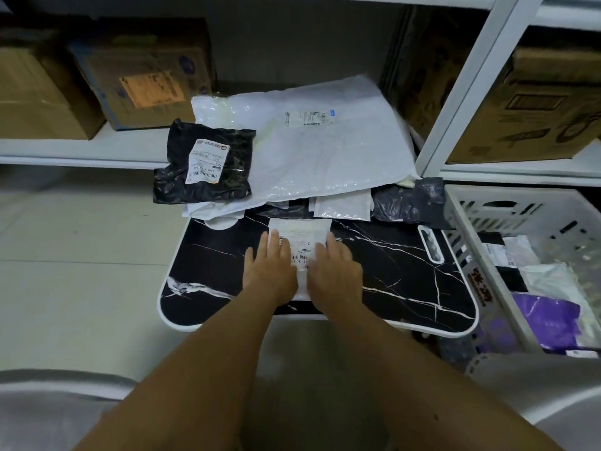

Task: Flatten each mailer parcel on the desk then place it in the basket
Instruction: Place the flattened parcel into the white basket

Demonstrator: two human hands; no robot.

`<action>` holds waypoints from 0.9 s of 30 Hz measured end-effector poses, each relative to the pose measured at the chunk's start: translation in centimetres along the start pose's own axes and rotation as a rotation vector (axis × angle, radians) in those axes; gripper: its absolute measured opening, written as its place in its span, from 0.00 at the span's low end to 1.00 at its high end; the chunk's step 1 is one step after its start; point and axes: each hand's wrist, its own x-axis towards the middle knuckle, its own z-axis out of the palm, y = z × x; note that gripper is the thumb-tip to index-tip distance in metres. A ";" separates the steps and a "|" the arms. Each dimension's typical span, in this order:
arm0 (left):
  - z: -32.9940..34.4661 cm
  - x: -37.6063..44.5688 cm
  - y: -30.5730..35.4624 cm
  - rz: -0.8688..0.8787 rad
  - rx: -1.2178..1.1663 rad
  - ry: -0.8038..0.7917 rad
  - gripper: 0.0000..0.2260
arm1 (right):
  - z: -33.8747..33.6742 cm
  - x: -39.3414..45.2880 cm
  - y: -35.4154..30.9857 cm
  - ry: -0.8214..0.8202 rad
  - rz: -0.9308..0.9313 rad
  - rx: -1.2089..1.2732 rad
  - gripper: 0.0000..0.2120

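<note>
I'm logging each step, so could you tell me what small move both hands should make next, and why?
Probably sweep both palms outward to finish flattening. The left hand and right hand lie flat on the small white mailer on the desk, and it is not yet in the basket.

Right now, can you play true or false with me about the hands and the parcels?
1. Both hands, left hand and right hand, press on a white parcel on the desk. True.
2. The basket is on the left. False: it stands at the right of the desk.
3. A black parcel lies on the pile behind the hands. True.
4. The basket holds nothing. False: parcels already lie in it, one purple.
</note>
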 end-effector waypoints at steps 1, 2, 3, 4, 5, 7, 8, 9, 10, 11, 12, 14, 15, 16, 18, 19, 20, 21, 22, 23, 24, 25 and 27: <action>0.6 -0.1 -0.1 0.017 0.046 0.009 0.29 | 0.7 -0.2 0.1 -0.060 -0.119 -0.053 0.24; 1.2 -0.3 -0.2 0.037 0.090 0.017 0.30 | 1.4 -0.4 0.4 -0.126 -0.189 -0.112 0.27; 1.8 -0.6 -0.4 0.061 0.129 0.024 0.31 | 2.0 -0.7 0.9 -0.173 -0.228 -0.153 0.30; 2.6 -0.9 -0.6 0.089 0.158 0.027 0.31 | 2.7 -1.0 1.4 -0.208 -0.253 -0.154 0.34; 3.4 -1.3 -0.8 0.120 0.175 0.026 0.31 | 3.3 -1.4 1.9 -0.234 -0.268 -0.130 0.38; 4.8 -1.7 -1.2 0.160 0.156 0.028 0.30 | 4.5 -1.8 2.7 -0.234 -0.267 -0.133 0.37; 5.1 -1.7 -1.3 0.165 0.133 0.035 0.30 | 4.9 -1.9 2.9 -0.213 -0.252 -0.145 0.34; 5.4 -1.6 -1.3 0.166 0.106 0.031 0.29 | 5.3 -1.8 3.1 -0.197 -0.236 -0.137 0.30; 5.4 -1.6 -1.2 0.166 0.079 0.022 0.28 | 5.5 -1.7 3.2 -0.214 -0.233 -0.140 0.28; 5.4 -1.6 -1.1 0.165 0.055 0.016 0.27 | 5.7 -1.7 3.4 -0.223 -0.244 -0.154 0.27; 5.4 -1.6 -1.0 0.162 0.036 0.016 0.27 | 5.8 -1.7 3.6 -0.219 -0.260 -0.166 0.28; 5.3 -1.4 -1.0 0.149 0.024 0.014 0.26 | 5.6 -1.6 3.5 -0.172 -0.239 -0.150 0.26; 5.3 -1.5 -0.9 0.143 0.028 0.009 0.26 | 5.5 -1.5 3.3 -0.142 -0.220 -0.146 0.24; 5.2 -1.5 -0.8 0.139 0.024 0.013 0.26 | 5.5 -1.4 3.0 -0.115 -0.213 -0.136 0.21; 4.9 -1.2 -0.7 0.136 -0.005 0.056 0.25 | 5.4 -0.9 2.4 -0.060 -0.214 -0.089 0.17; 4.8 -0.7 -0.7 0.143 -0.022 0.090 0.25 | 5.2 -0.6 2.2 -0.037 -0.223 -0.063 0.16; 4.7 -0.2 -0.7 0.159 -0.025 0.125 0.23 | 5.1 -0.2 2.0 -0.021 -0.240 -0.047 0.15; 4.6 0.5 -0.7 0.188 0.000 0.145 0.21 | 5.1 0.2 2.1 -0.007 -0.273 -0.032 0.14; 4.6 1.0 -0.6 0.219 0.040 0.145 0.20 | 5.2 0.7 2.1 -0.008 -0.316 -0.016 0.12; 4.4 1.4 -0.5 0.241 0.065 0.137 0.20 | 5.4 1.0 2.2 -0.014 -0.359 0.004 0.13; 4.1 1.9 -0.5 0.250 0.071 0.138 0.20 | 5.4 1.5 2.2 -0.023 -0.397 0.026 0.16; 3.7 2.3 -0.5 0.252 0.050 0.158 0.20 | 5.5 1.8 2.1 -0.052 -0.414 0.051 0.20; 2.9 3.0 -0.6 0.253 -0.004 0.215 0.19 | 5.6 2.6 1.8 -0.143 -0.405 0.057 0.25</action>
